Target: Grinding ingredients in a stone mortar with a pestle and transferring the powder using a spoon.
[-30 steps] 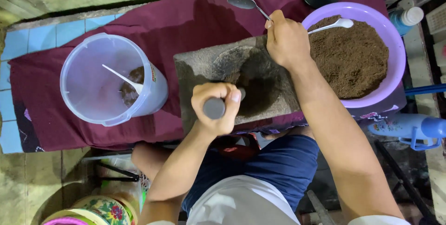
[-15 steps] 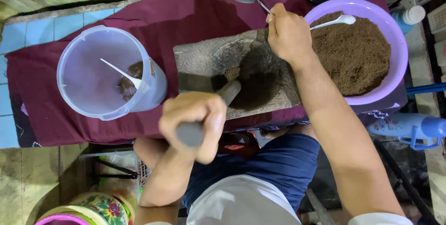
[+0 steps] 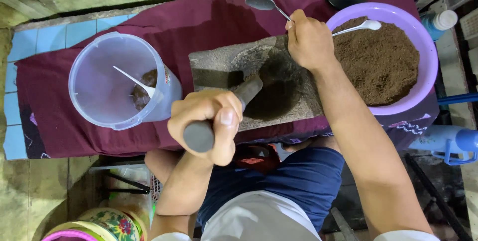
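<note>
My left hand [image 3: 206, 121] grips a dark grey stone pestle [image 3: 244, 94], raised and tilted, its tip pointing into the hollow of a rectangular stone mortar [image 3: 219, 64]. Dark brown powder [image 3: 276, 92] lies in that hollow. My right hand [image 3: 309, 39] rests on the mortar's far right corner and holds a metal spoon [image 3: 266, 4] whose bowl points up and to the left. The mortar sits on a maroon cloth [image 3: 189, 19].
A purple bowl [image 3: 428, 84] of brown powder with a white spoon [image 3: 358, 26] stands at right. A clear plastic jug [image 3: 104, 79] holding a white spoon and some brown powder stands at left. A blue bottle [image 3: 440, 22] and a blue tool [image 3: 455, 139] lie at the right edge.
My left hand has lifted the pestle up and back toward me, from upright in the mortar to tilted. My right hand has stayed on the mortar's corner.
</note>
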